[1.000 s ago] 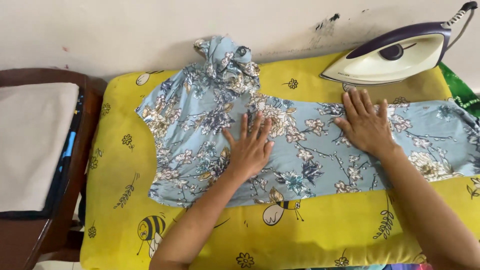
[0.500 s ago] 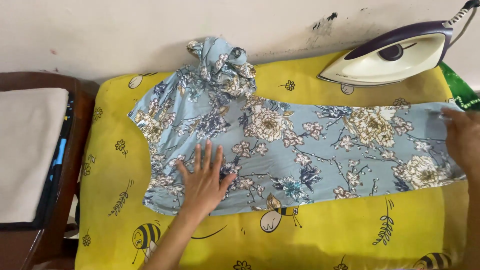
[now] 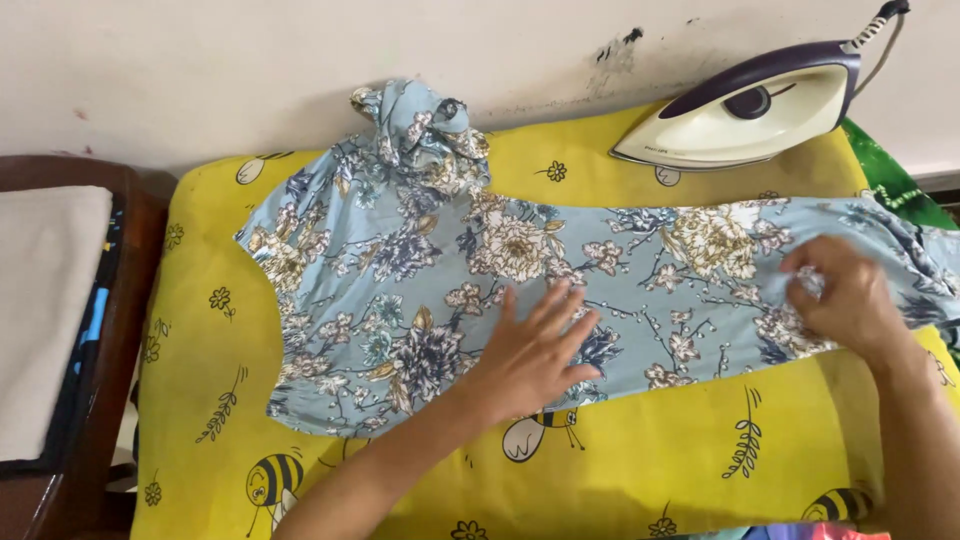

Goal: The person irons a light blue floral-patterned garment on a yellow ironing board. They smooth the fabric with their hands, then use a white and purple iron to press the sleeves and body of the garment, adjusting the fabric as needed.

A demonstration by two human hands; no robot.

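Note:
A light blue floral garment (image 3: 420, 270) lies spread flat on a yellow cloth printed with bees (image 3: 620, 470). Its upper part is bunched into a crumpled heap near the wall. My left hand (image 3: 535, 355) rests flat on the garment's lower middle edge, fingers spread. My right hand (image 3: 845, 300) sits on the garment's right end, fingers curled and pinching a bit of the fabric. A white and purple iron (image 3: 745, 110) stands on the yellow cloth at the back right, apart from both hands.
A dark wooden chair (image 3: 115, 360) stands at the left, holding a white folded cloth (image 3: 45, 320). A pale wall (image 3: 250, 60) runs along the back. A bit of green fabric (image 3: 885, 180) shows at the right edge behind the iron.
My left hand slid left along the garment, then back toward the middle. My right hand moved out to the garment's right end and curled onto the fabric. The garment lies flatter.

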